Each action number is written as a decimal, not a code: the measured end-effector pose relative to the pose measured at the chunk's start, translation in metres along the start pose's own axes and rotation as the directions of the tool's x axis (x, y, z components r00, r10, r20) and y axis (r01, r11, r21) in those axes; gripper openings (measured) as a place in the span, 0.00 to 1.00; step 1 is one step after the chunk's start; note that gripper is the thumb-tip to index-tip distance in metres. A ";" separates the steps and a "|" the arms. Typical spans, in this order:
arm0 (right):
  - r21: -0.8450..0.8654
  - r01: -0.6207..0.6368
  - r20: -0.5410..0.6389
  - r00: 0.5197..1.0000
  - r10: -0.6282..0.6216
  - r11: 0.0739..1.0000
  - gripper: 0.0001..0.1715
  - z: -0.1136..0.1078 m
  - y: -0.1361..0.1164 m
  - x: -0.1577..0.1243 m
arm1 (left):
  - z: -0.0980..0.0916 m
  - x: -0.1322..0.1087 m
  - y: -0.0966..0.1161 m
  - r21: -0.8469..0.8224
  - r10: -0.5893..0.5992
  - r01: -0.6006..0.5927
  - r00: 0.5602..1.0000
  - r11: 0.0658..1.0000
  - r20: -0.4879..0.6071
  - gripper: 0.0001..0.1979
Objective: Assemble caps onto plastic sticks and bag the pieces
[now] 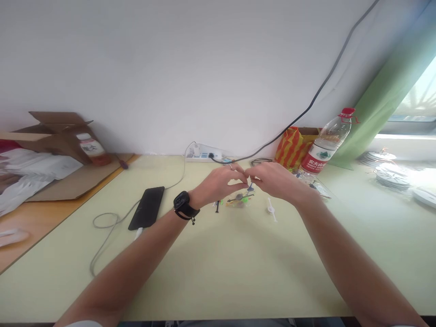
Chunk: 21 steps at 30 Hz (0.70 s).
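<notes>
My left hand [223, 182], with a black watch [184, 205] on the wrist, and my right hand [274, 179] meet above the table. Both are closed in a pinch, fingertips touching or almost touching. A small blue plastic piece [250, 187] shows just under the fingertips, its upper end hidden between them. Below lies a little pile of small coloured plastic pieces [240, 198], yellow, green and dark. A black piece [217, 207] lies to its left. On the right is a white piece [271, 210] with a round middle and two thin arms.
A black phone [147, 208] lies left with a charging cable. At the wall is a power strip [204, 153]. A large water bottle [327, 143] and a red-yellow bag [289, 147] stand right, stacked white discs [391, 176] farther right. An open cardboard box [64, 134] stands left.
</notes>
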State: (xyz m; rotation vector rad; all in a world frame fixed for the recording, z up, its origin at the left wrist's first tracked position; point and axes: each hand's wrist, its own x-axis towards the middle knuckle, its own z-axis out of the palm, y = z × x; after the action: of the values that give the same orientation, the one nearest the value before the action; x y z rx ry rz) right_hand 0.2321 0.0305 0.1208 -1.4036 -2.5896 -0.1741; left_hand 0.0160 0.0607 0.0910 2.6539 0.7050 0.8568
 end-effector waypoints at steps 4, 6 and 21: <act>0.053 -0.030 -0.001 1.000 0.030 0.998 0.12 0.000 0.001 0.002 | 0.000 0.000 -0.001 0.001 -0.007 0.007 1.000 1.000 -0.002 0.09; 0.097 -0.040 -0.005 0.999 0.040 0.994 0.11 -0.001 0.002 0.003 | 0.001 0.000 -0.002 0.002 -0.013 0.013 1.000 1.000 -0.002 0.08; 0.218 -0.040 0.016 0.999 0.037 0.975 0.12 -0.001 0.005 0.002 | 0.000 -0.001 0.000 0.026 -0.017 0.017 1.000 1.000 0.001 0.08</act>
State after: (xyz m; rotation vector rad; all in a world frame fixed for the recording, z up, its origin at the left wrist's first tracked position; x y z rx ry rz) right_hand 0.2349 0.0347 0.1226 -1.3771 -2.4985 0.1223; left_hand 0.0155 0.0597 0.0905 2.6677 0.7420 0.8470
